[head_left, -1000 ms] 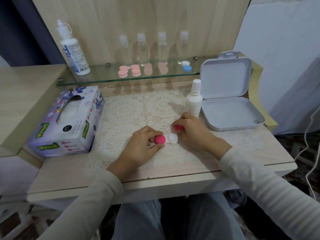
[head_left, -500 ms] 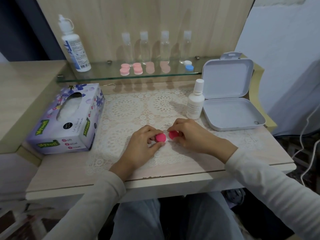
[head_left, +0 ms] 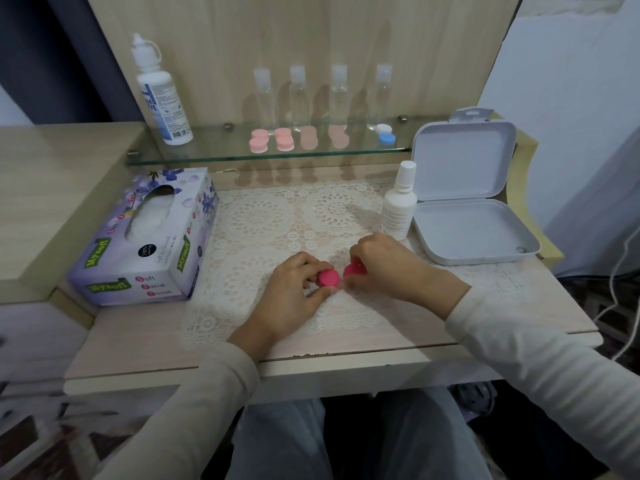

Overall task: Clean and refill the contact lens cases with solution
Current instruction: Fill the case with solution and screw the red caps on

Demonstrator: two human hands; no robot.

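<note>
The contact lens case (head_left: 341, 276) lies on the lace mat (head_left: 263, 216) near the desk's front edge. Its two round caps are hot pink, and the body is almost wholly hidden by fingers. The left hand (head_left: 294, 296) pinches the left cap (head_left: 328, 278) between thumb and curled fingers. The right hand (head_left: 388, 268) has its fingers curled around the right cap (head_left: 354, 269), which shows tilted (whether it is seated on the case, I cannot tell).

From the case, a small white solution bottle (head_left: 399, 206) stands upright at one o'clock, just beside an open white plastic box (head_left: 464, 202) at two o'clock. A floral tissue box (head_left: 145, 244) sits at ten o'clock. At twelve o'clock the glass shelf (head_left: 207, 159) carries a large solution bottle (head_left: 161, 95), four clear bottles (head_left: 338, 95), pink lens cases (head_left: 259, 140) and a blue-and-white lens case (head_left: 385, 135).
</note>
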